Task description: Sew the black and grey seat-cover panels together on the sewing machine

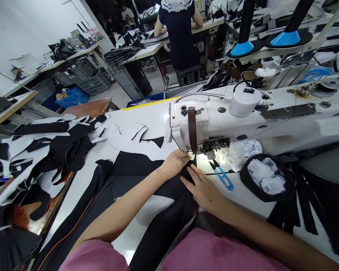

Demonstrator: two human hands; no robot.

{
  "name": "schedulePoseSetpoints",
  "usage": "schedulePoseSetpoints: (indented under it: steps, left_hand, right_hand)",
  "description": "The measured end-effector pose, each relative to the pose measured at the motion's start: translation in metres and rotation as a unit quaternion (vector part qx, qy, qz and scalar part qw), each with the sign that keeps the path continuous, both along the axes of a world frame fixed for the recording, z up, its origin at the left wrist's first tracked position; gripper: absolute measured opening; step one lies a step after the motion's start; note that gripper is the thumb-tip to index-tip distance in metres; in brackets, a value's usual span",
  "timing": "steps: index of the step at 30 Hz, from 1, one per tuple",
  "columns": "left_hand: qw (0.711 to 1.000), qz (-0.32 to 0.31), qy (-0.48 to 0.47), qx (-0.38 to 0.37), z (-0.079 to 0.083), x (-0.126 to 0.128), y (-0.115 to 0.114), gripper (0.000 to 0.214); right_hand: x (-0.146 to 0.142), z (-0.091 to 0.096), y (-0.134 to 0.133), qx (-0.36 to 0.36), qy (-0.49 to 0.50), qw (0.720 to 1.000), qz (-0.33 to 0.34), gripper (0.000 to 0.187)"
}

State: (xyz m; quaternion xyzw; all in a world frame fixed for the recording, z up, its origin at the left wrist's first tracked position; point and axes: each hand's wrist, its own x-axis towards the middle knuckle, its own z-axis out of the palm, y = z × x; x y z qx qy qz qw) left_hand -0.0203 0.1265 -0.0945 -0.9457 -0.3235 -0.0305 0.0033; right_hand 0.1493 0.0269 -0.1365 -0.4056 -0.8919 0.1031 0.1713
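Black fabric [155,180], probably parts of a garment, lies across the white sewing machine bed and hangs toward my lap. My left hand [174,164] is by the needle area of the sewing machine [214,109], its fingers drawn together on the fabric's edge. To its right, my right hand [205,190] rests on the same fabric with fingers stretched out and slightly spread, near the presser foot. The needle itself is hidden behind the machine head and a brown strap [192,130]. Blue thread snips [223,177] lie just right of my right hand.
A black round holder [244,175] with white labels stands on the right. Cut black and white pieces [64,146] are heaped on a wooden table at left. Black thread cones [245,22] rise behind the machine. Another person [180,37] sits at a far table.
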Motion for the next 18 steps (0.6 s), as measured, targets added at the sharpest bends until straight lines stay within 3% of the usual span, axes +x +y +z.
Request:
schedulePoseSetpoints:
  steps: [6,11,14,18]
  left_hand:
    - [0.99,0.114,0.073,-0.032,0.003,0.03,-0.017,0.018]
    - [0.995,0.073,0.072,-0.006,0.017,0.011,-0.012,0.025]
    - [0.994,0.068,0.069,-0.053,0.025,0.001,-0.014,0.032]
    - [0.974,0.169,0.017,-0.151,0.026,0.02,-0.028,0.026]
  right_hand:
    - [-0.003,-0.001,0.006,0.06,0.0,0.997,-0.046,0.041]
    - [-0.002,0.014,-0.011,0.094,-0.048,0.994,-0.022,0.027]
    - [0.0,0.018,-0.016,0.108,-0.059,0.992,-0.005,0.017]
    - [-0.002,0.014,-0.011,0.099,-0.063,0.993,-0.015,0.016]
